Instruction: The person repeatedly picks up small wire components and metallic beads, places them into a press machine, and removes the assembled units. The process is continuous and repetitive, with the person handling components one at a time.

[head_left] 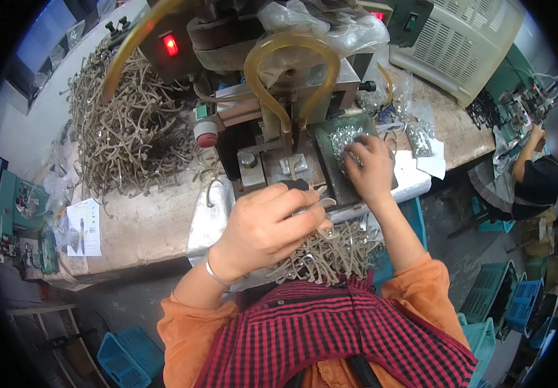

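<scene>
My left hand [269,220], with a bracelet at the wrist and a black cover on one finger, is closed on a shiny curved metal piece [323,202] just in front of the press. Beyond its fingertips lies the metal work plate with a small fixture [294,166], under the press's tool. My right hand [372,169] reaches into a dark green tray [338,191] of small shiny metal parts [343,139]. Its fingers are curled down at the parts; whatever they pinch is hidden. Below my left hand lies a heap of curved metal pieces [330,255].
A large pile of similar curved pieces [130,123] covers the bench's left side. Yellowish hoses [292,42] loop over the press beside a red push button [206,134]. A pale plastic crate [460,48] stands back right. A co-worker [540,171] sits at far right.
</scene>
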Motion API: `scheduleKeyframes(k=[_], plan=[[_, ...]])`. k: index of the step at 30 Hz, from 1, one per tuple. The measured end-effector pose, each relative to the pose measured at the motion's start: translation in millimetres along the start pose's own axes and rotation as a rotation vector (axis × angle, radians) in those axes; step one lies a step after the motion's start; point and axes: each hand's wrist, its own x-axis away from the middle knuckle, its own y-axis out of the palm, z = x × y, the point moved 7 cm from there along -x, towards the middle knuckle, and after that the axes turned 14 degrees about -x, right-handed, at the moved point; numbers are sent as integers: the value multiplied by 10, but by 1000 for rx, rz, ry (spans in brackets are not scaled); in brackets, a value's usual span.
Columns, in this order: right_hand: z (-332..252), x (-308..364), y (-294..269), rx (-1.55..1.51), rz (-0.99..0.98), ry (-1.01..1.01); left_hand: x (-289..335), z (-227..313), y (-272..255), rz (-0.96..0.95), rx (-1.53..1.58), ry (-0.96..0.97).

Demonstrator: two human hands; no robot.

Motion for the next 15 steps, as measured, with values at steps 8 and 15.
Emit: scheduleKeyframes(k=[8, 15], plan=[[91, -188, 87, -68, 6, 68, 220, 49, 32, 158, -45, 11], [352, 123, -91, -473, 128, 432, 1078, -509, -529, 449, -474, -680]])
